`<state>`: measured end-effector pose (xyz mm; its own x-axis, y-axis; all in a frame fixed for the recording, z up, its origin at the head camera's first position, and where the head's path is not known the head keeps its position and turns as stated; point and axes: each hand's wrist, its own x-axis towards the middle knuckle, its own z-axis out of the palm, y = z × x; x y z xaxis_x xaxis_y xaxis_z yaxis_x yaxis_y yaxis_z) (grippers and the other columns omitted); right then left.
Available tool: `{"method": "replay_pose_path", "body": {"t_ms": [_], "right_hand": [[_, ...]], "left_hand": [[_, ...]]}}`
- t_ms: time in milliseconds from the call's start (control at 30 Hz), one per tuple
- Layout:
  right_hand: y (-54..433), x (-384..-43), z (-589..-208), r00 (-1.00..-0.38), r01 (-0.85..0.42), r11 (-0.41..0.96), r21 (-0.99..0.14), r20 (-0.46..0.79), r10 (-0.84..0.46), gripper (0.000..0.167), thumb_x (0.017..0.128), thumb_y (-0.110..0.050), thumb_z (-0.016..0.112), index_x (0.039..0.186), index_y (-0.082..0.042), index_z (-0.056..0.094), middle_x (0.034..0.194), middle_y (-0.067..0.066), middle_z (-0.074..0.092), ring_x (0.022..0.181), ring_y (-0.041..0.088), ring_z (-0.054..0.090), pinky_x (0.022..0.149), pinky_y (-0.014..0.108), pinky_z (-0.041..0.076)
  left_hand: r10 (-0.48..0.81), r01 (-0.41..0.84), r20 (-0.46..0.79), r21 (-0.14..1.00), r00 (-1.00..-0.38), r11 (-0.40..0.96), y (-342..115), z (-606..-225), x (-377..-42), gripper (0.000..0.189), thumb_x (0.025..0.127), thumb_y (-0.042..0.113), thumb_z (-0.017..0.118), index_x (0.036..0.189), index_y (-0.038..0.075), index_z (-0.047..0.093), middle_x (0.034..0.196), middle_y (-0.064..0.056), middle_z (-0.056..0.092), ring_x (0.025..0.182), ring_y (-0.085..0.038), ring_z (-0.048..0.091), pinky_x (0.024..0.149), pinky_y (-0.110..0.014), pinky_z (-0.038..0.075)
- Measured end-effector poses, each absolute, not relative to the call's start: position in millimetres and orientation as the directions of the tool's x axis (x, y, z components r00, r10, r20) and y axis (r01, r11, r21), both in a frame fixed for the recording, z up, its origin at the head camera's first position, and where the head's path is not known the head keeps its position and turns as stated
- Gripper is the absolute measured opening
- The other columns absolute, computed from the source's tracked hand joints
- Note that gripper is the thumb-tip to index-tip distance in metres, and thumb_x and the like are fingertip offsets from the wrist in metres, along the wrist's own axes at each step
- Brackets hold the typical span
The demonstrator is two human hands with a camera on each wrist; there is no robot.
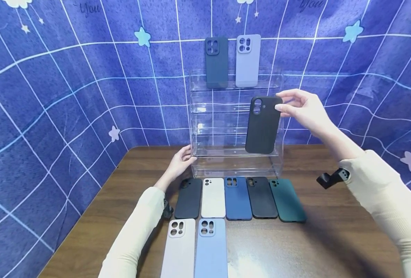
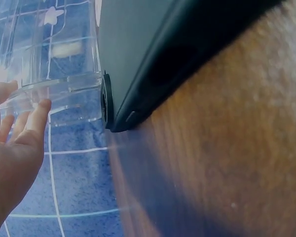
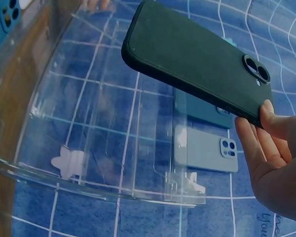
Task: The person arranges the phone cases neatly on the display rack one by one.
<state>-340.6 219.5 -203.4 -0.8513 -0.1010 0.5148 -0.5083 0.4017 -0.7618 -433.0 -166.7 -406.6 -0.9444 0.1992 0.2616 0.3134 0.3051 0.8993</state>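
Observation:
My right hand (image 1: 304, 110) pinches a black phone case (image 1: 263, 125) by its upper right edge, between thumb and fingers. Its camera cutout is uppermost, and it hangs in front of the right part of a clear tiered display stand (image 1: 233, 172). In the right wrist view, the case (image 3: 187, 64) slants across the stand (image 3: 113, 195). Low on the stand's left side, my left hand (image 1: 181, 160) holds its edge. A dark blue-grey case (image 1: 217, 65) and a lavender case (image 1: 248, 63) stand upright on the top tier.
Before the stand lies a row of cases: black (image 1: 188, 199), white (image 1: 213, 199), blue (image 1: 239, 200), another black (image 1: 262, 199) and green (image 1: 288, 200). A pale case (image 1: 179, 249) and a light blue case (image 1: 211, 249) lie nearer. Blue patterned cloth (image 1: 87, 77) hangs behind the wooden table (image 1: 330, 224).

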Motion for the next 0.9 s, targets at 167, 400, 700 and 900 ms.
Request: {"method": "replay_pose_path", "body": {"t_ms": [167, 400, 700, 900], "right_hand": [[221, -354, -193, -0.845, -0.521, 0.308, -0.796, 0.532, -0.056, 0.036, 0.084, -0.011, 0.070, 0.118, -0.003, 0.061, 0.087, -0.010, 0.064, 0.073, 0.000, 0.067, 0.066, 0.016, 0.056], [221, -372, -180, -0.827, -0.546, 0.243, -0.802, 0.562, -0.004, 0.032, 0.082, -0.006, 0.071, 0.112, -0.003, 0.063, 0.084, -0.008, 0.065, 0.071, 0.002, 0.066, 0.065, 0.017, 0.056], [218, -390, -157, -0.810, -0.568, 0.130, -0.813, 0.580, 0.089, 0.028, 0.078, -0.001, 0.073, 0.105, -0.004, 0.066, 0.081, -0.005, 0.064, 0.068, 0.004, 0.065, 0.063, 0.017, 0.056], [213, -404, -142, -0.777, -0.601, 0.100, -0.793, 0.609, 0.162, 0.024, 0.077, 0.003, 0.072, 0.099, -0.006, 0.066, 0.077, -0.006, 0.065, 0.066, 0.003, 0.064, 0.061, 0.014, 0.055]], "left_hand": [[0.205, 0.322, 0.267, 0.893, -0.942, 0.315, -164, -406, -433, 0.062, 0.090, 0.012, 0.062, 0.143, 0.002, 0.033, 0.136, -0.024, 0.047, 0.122, -0.037, 0.050, 0.103, -0.042, 0.043], [0.195, 0.315, 0.265, 0.899, -0.944, 0.304, -164, -407, -432, 0.062, 0.090, 0.011, 0.062, 0.143, 0.001, 0.032, 0.135, -0.025, 0.047, 0.123, -0.038, 0.049, 0.104, -0.043, 0.042], [0.215, 0.307, 0.251, 0.906, -0.944, 0.292, -166, -407, -428, 0.062, 0.090, 0.011, 0.062, 0.144, 0.002, 0.032, 0.135, -0.024, 0.048, 0.122, -0.037, 0.051, 0.104, -0.042, 0.042], [0.209, 0.309, 0.253, 0.901, -0.945, 0.306, -165, -404, -427, 0.062, 0.090, 0.011, 0.062, 0.144, 0.001, 0.032, 0.135, -0.025, 0.048, 0.123, -0.037, 0.050, 0.105, -0.043, 0.041]]}}
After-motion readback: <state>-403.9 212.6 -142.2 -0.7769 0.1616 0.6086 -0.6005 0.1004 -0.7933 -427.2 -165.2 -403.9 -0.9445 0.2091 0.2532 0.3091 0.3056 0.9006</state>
